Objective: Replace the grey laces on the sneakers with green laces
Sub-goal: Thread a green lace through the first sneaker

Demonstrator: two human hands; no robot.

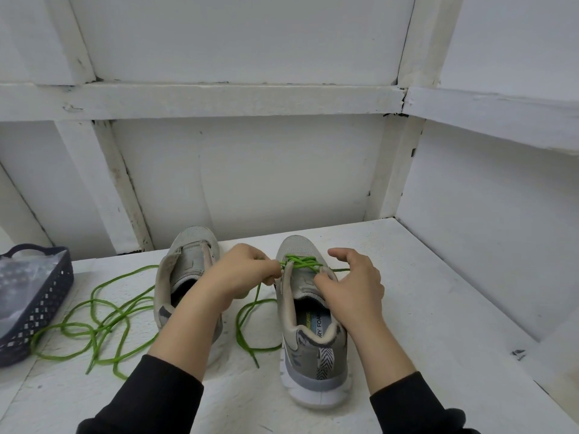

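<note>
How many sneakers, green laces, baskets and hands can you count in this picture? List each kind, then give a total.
Sneakers: 2
Green laces: 2
Basket: 1
Hands: 2
Total: 7

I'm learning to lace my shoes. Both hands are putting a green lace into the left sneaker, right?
Not quite. The head view shows the left hand and right hand putting the green lace into the right sneaker. The left sneaker has no lace in it.
</note>
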